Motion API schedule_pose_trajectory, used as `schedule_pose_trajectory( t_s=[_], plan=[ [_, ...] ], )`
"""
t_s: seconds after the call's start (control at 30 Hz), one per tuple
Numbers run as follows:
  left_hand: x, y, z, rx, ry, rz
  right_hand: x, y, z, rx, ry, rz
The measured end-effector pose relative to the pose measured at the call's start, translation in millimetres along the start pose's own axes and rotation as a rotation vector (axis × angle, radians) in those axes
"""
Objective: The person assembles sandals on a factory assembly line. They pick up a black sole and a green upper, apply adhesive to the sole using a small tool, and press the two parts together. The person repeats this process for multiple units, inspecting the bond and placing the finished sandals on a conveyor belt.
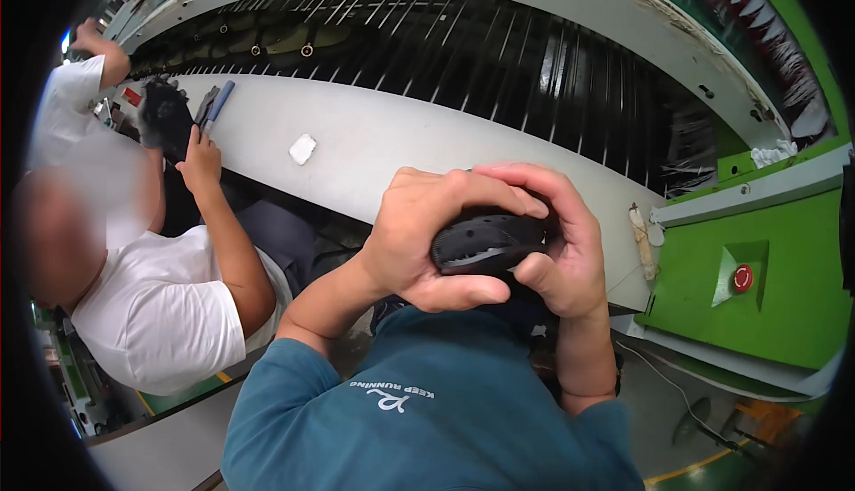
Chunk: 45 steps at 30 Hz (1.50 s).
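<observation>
A black, rounded piece (488, 240) with small dark holes in its upper part and a pale glint along its lower edge is held in front of my chest, above the table's near edge. My left hand (419, 237) wraps round its left side, fingers over the top and thumb below. From the right, my right hand (570, 242) closes on the same piece, fingers curled over it and thumb at its lower edge. My fingers cover parts of it, and I cannot tell its exact kind.
A white work surface (392, 126) lies before a machine bed of dark slats (481, 46). On it is a small white scrap (303, 149). At left, a co-worker in a white shirt (178, 313) holds a dark fuzzy piece (169, 117) near a blue-handled tool (218, 104). At right stands a green panel with a red button (743, 278).
</observation>
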State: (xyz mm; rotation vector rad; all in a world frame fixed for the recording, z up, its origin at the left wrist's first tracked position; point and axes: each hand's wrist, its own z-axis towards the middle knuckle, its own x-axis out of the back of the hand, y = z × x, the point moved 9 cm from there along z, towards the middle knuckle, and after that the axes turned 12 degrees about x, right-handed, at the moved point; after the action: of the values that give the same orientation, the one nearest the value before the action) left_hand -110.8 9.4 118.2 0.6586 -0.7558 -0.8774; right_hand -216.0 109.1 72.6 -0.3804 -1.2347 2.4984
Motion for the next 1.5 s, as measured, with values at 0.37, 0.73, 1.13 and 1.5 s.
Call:
schedule_pose_trajectory(
  t_s=[0.37,0.73,1.13,1.5],
  plan=[
    [-29,19,6,-0.179,0.068,0.081,2,-47,3,0.161,-0.028,-0.199],
    [-29,4,22,-0.097,0.002,0.035,14,-38,6,0.118,0.058,-0.171],
    [-42,10,18,-0.160,0.020,0.051,18,-52,-1,0.107,0.070,-0.205],
    [-32,-5,9,-0.105,-0.004,0.020,18,-28,12,-0.027,-0.028,0.020]
  ],
)
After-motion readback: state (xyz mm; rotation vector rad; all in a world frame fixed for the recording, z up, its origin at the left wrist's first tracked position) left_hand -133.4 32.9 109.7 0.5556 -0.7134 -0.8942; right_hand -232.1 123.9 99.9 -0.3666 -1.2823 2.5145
